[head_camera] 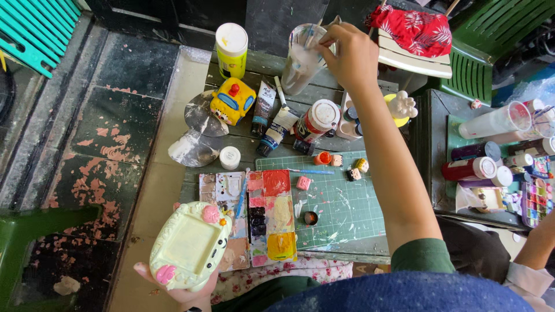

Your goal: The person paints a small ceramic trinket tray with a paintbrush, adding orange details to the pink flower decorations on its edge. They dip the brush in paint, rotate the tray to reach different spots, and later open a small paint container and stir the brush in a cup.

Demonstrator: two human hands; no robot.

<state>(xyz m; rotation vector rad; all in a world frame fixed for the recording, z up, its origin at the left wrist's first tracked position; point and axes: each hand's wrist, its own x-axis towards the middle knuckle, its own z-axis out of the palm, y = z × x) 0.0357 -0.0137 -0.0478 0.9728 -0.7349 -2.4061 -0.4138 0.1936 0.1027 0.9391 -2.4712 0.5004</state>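
Brush tip inside the cloudy cup point(302, 58), left hand point(184, 293) mostly under the cream figurine point(189, 245).

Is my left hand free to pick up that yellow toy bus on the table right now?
Probably not: the left hand is holding a cream plaster figure, though nothing blocks the yellow toy bus.

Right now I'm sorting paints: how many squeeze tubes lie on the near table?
2. A white-and-black tube lies beside the yellow figure; a second tube lies just right of it, by the red-banded jar. Others may be hidden behind the jars.
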